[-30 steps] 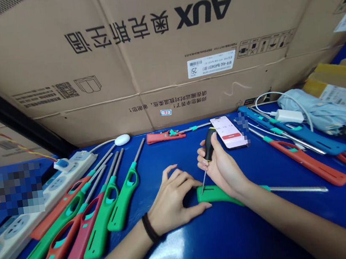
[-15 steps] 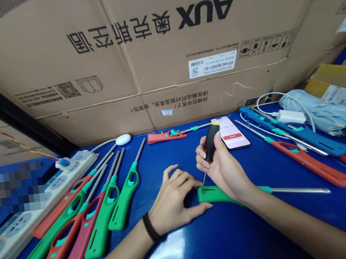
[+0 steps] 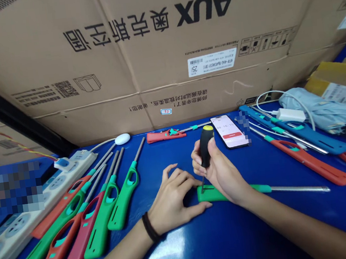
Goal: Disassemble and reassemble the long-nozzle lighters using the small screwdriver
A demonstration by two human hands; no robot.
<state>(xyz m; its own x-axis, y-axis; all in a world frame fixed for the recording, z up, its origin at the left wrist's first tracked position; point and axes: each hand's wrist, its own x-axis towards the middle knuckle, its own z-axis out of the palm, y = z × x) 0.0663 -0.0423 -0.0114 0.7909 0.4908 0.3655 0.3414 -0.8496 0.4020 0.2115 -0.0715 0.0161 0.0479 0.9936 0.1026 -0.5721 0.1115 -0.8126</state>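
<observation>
Right fingers [image 3: 197,159] grip the screwdriver [image 3: 206,148], tip on the lighter [image 3: 216,194] that left fingers [image 3: 194,182] pinch: screw work, apparently, and turning calls for steady downward pressure!

Fairly bright light falls on the blue surface [image 3: 190,237], leaving a whitish glare near the bottom of the view. The screwdriver [image 3: 208,148] and green lighter [image 3: 214,193] look reasonably sharp, while small print on the carton [image 3: 158,67] blurs. Wide-angle stretching slants the outer edges, and mosaic blocks hide patches at left and beside the phone [image 3: 229,132].
</observation>
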